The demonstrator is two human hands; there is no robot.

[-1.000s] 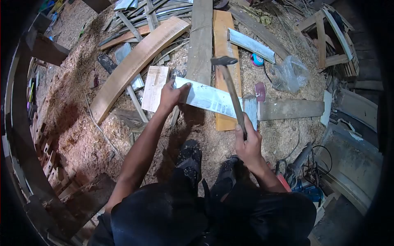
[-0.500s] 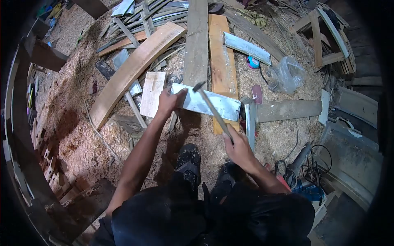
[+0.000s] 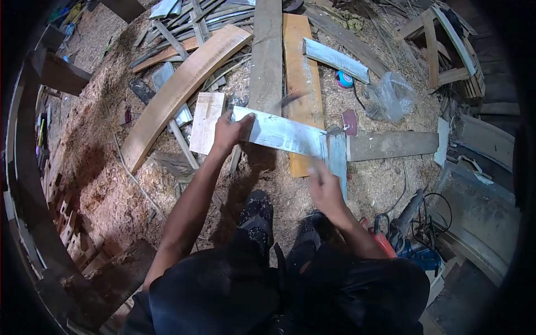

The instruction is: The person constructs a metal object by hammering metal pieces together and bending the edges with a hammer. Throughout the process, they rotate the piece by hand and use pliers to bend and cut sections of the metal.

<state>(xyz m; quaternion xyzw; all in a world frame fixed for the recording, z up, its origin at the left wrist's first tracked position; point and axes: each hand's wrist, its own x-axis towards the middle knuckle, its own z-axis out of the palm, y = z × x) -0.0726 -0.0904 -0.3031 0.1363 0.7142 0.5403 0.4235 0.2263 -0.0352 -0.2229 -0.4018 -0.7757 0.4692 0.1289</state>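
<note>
My left hand [image 3: 231, 132] grips the left end of a white-painted board [image 3: 287, 134], thumb on top. My right hand [image 3: 325, 187] is closed round the handle of a hammer, whose blurred head [image 3: 292, 98] hangs just above the board's far edge. Motion smears the handle between hand and head. The board's right end meets another whitish piece [image 3: 338, 159] that points toward me. Under the board, an orange-brown plank [image 3: 302, 72] and a grey plank [image 3: 267, 61] run away from me. A short pale block [image 3: 207, 123] lies left of my left hand.
Wood shavings [image 3: 151, 195] cover the floor around my shoes [image 3: 257, 218]. A curved plank [image 3: 184, 95] lies at the left. Toward the right are a blue tape measure [image 3: 344, 79], a plastic bag [image 3: 391, 97], a grey board [image 3: 393, 146] and a blue power tool [image 3: 419, 254] with a cable.
The hammer's head has moved up and slightly right, away from the board's face, and is now blurred. My right hand has shifted slightly. My left hand keeps its grip.
</note>
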